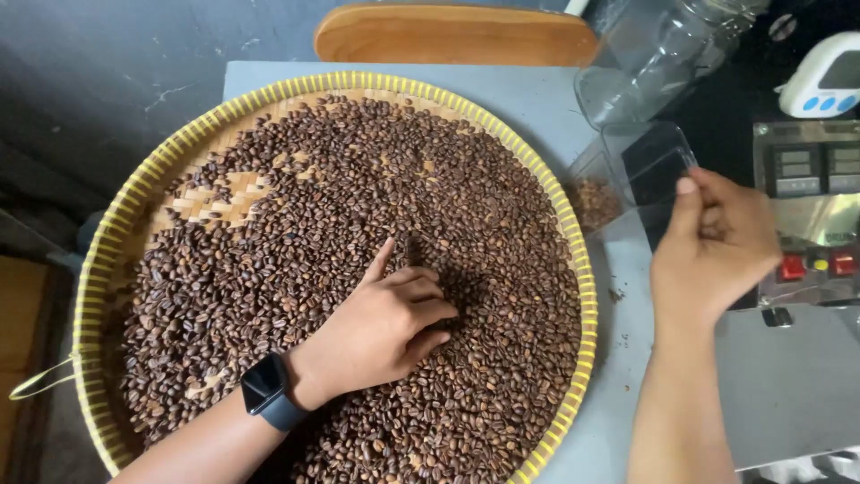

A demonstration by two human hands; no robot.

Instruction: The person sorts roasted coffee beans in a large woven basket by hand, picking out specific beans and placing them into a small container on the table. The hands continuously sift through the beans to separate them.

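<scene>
Your left hand rests on the roasted coffee beans, forefinger stretched out and pointing up the heap, the other fingers curled loosely inward against the beans; you cannot tell whether any bean is pinched under them. The beans are dark brown, glossy and oval, spread in a thick layer across a round woven tray with a yellow rim, and they thin out at the upper left, where the pale plaited bottom shows through. A dark smartwatch sits on your left wrist. Your right hand is off the tray to the right, thumb and fingers closed on the edge of a clear plastic container, which is tilted just beside the tray's rim and holds a small clump of beans at its lower end. The tray lies on a grey table, with a clear glass jar behind the container.
</scene>
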